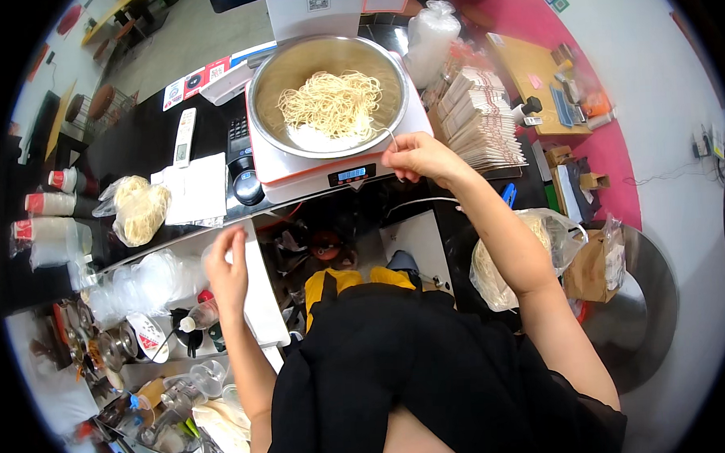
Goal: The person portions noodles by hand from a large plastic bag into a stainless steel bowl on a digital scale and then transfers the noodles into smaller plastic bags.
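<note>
A wide steel bowl [263, 86] sits on a white kitchen scale [297, 174] with a lit display. Inside it lies a loose heap of pale noodles [334, 101]. One thin strand crosses the bowl's right front rim toward my right hand [418, 157], whose fingers are pinched around its end beside the scale's front right corner. My left hand [226, 263] is held over the white counter edge, fingers loosely bent and apart, holding nothing. Bagged noodles [141, 210] lie left of the scale, and another clear bag of noodles [492, 266] is under my right forearm.
Left of the scale are a white remote [184, 138], papers [197, 191], a black card terminal [241, 143] and stacked cups [50, 204]. Folded paper bags [480, 114] are piled at right. A brown paper bag [589, 266] stands lower right. Clear plastic containers [145, 286] crowd the shelf at left.
</note>
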A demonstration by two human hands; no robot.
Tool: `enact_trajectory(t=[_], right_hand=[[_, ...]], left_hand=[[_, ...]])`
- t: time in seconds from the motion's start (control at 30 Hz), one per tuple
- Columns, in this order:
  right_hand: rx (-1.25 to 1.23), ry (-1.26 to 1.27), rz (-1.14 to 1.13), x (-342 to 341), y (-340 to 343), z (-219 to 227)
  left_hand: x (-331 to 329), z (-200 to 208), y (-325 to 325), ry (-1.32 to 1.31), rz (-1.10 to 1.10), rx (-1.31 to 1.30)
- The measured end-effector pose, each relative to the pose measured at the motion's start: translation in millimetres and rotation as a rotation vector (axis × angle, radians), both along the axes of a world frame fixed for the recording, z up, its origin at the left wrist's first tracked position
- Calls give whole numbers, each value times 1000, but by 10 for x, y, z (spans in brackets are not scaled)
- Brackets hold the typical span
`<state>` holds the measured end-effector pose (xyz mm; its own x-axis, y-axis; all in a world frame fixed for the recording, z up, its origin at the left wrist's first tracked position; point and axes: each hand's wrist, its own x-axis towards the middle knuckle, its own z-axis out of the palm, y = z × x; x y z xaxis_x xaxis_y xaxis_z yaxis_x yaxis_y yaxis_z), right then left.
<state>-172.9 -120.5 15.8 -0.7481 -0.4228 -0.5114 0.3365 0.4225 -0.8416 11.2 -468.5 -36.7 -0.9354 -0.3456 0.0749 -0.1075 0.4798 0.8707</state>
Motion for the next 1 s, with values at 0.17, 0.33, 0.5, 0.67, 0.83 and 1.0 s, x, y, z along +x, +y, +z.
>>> enact_trajectory(t=[0.17, 0.33, 0.5, 0.67, 0.83, 1.0], right_hand=[[-37, 258, 39, -246, -39, 766], [217, 818, -21, -126, -12, 1432], [586, 670, 484, 599, 827, 1807], [897, 37, 493, 1303, 1772, 1004], [1231, 402, 144, 1767, 2192, -280], [1130, 435, 19, 2026, 2244, -267]], left_hand=[[394, -294, 139, -179, 5, 88], [304, -178, 283, -123, -81, -64], [238, -132, 377, -160, -98, -67], [157, -257, 520, -154, -207, -88], [-58, -128, 782, -93, -372, -139], [-220, 75, 959, -34, -452, -209]])
